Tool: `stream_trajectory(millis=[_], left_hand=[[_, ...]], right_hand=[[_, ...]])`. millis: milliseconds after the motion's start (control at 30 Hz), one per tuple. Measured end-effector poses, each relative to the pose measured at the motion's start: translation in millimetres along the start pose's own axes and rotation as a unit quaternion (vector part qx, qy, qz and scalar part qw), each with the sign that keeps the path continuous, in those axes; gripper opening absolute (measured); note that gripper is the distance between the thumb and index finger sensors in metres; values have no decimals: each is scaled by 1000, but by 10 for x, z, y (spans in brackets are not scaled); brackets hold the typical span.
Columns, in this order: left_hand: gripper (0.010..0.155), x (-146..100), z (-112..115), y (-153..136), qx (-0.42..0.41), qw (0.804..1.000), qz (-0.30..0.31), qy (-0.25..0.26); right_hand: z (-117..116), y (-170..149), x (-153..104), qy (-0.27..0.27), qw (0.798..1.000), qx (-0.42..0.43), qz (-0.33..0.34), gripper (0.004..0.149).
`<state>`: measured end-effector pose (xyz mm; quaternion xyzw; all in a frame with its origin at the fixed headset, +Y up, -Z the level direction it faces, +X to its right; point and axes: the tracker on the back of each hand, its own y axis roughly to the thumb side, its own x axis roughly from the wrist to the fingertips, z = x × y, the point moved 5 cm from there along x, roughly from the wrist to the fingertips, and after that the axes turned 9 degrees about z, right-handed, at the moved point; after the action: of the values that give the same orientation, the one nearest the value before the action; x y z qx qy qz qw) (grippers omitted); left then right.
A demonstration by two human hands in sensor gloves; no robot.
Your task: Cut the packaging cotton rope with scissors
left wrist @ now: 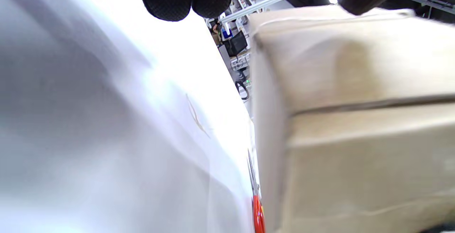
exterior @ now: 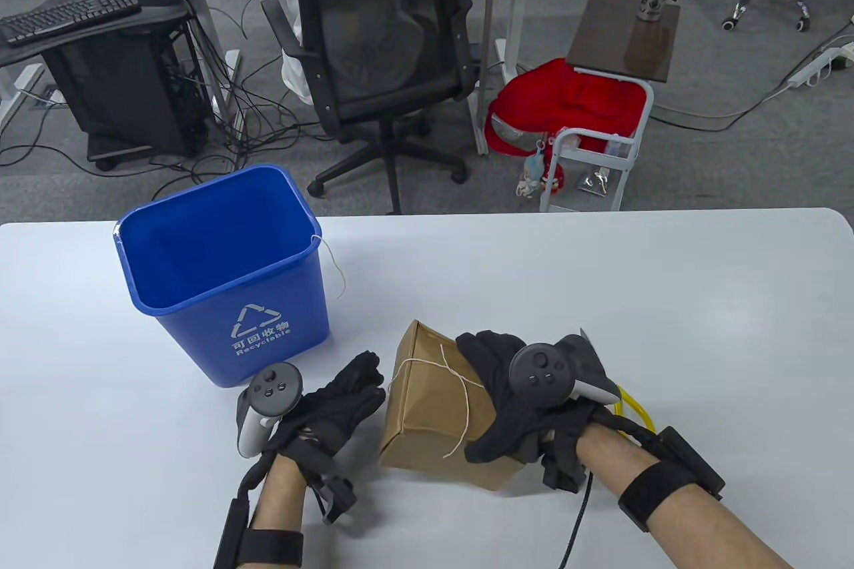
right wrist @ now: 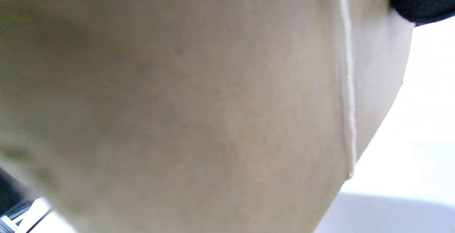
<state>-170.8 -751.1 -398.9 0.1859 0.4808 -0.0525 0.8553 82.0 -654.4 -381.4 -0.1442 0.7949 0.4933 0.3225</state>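
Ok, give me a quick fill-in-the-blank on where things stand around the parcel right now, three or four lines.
1. The right hand rests on top of the brown paper-wrapped ____, which is tied with thin white cotton rope.
2. The open blue plastic recycling bin stands on the white table to the parcel's ____ in the table view.
3. A loose strand of string hangs over the bin's ____.
4. The left hand is beside the parcel, holding ____.

Missing words: parcel; left; rim; nothing

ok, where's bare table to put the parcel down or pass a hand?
Bare: the table right of the parcel, and behind it beside the blue bin. Crowded: left hand and right hand flank the parcel; scissors lie beside it.
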Motion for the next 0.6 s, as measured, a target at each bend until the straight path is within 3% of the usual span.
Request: stream_trajectory(millis=[100,200,400,533,600], left_hand=[[81,74,85,-24,-60,998,3,-18],[68,128,129,-19,-143,990,8,-15],[46,191,-86,65,-34,998,-6,56],[42,199,-121,135,-2,998,5,61],[42,208,-151,149,61,996,-18,57]], right_hand=[[49,34,-10,-5,1000,-4,9,132],[82,68,-12,-18,999,-33,15,132],[56,216,-36,-33,994,-87,50,131],[78,263,-74,-41,993,-97,56,131],[89,279,-73,-38,990,-126,51,131]])
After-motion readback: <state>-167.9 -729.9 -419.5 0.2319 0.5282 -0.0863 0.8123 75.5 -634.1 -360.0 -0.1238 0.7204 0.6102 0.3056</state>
